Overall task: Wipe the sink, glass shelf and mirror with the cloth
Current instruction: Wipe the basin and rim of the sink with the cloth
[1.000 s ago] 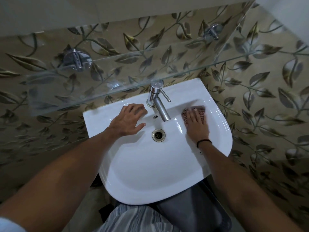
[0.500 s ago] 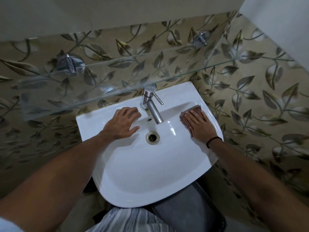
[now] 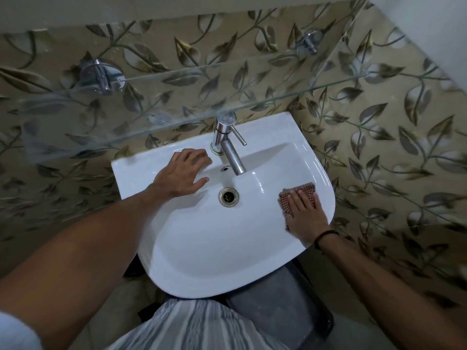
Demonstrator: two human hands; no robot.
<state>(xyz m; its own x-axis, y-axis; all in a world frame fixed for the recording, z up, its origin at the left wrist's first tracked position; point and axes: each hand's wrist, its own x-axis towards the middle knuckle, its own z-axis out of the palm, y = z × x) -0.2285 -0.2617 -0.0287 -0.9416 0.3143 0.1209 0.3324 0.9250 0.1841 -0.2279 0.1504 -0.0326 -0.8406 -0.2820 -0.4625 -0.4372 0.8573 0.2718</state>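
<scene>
The sink (image 3: pixel 214 248) is the thing being cleaned now, so the first of the three wiping jobs is in hand. The glass shelf and the mirror look like jobs not yet begun.

Places are told from the drain (image 3: pixel 228 196) in the middle of the sink. To the right of the drain, on the inside wall just under the right rim, the cloth (image 3: pixel 302 192) is pressed flat by the right hand (image 3: pixel 304 215). The fingers (image 3: pixel 300 200) are laid out straight on top of it, so the cloth is pushed down, not squeezed in a fist. A dark band (image 3: pixel 326 236) is worn on that wrist.

To the left of the drain and a bit behind it, the left hand (image 3: pixel 183 174) is rested on the back ledge. It is open, with fingers bent, and nothing is held in it. It seems to be used for balance.

Behind the drain stands the tap (image 3: pixel 227 145). Above and behind the tap, the shelf (image 3: pixel 177 102) is fixed to the leafy wall. No mirror can be seen.

Next, the cloth should likely be slid along the near curve of the bowl, which looks not yet wiped.

A second ago the cloth was held farther back, near the tap. It has been dragged forward along the right wall. The left hand has stayed put.
</scene>
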